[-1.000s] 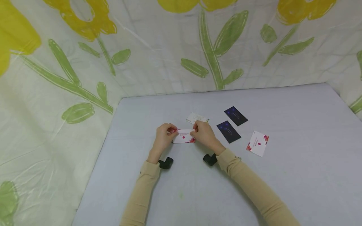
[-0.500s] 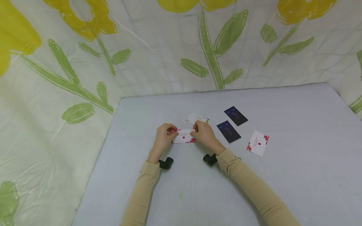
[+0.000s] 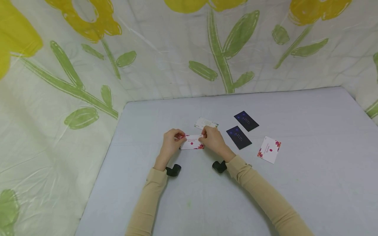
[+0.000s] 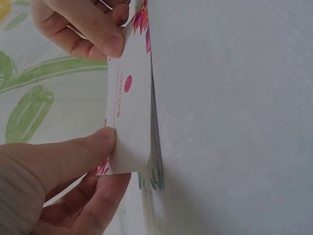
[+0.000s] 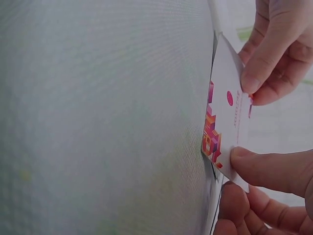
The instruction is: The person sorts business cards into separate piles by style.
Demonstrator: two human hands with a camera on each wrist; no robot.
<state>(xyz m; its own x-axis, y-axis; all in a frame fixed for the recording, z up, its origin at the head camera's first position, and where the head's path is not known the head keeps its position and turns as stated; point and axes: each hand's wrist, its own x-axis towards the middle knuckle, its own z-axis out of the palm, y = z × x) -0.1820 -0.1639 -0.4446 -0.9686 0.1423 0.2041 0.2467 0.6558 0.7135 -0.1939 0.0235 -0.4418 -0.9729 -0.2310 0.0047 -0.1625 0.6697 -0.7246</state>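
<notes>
A white card with pink and orange corner patterns and a red dot is held between both hands. My left hand pinches its left end, thumb on the printed face. The right hand pinches the other end, its thumb also on the face. Under the held card, the left wrist view shows a strip with a blue-green pattern, which looks like another card; most of it is hidden. Just beyond the right hand lies a white card with green corner patterns, partly covered by the fingers.
Two dark blue cards lie at an angle to the right of the hands. Farther right is a second white card with pink patterns. A pale cloth covers the table; flower-printed fabric hangs behind it.
</notes>
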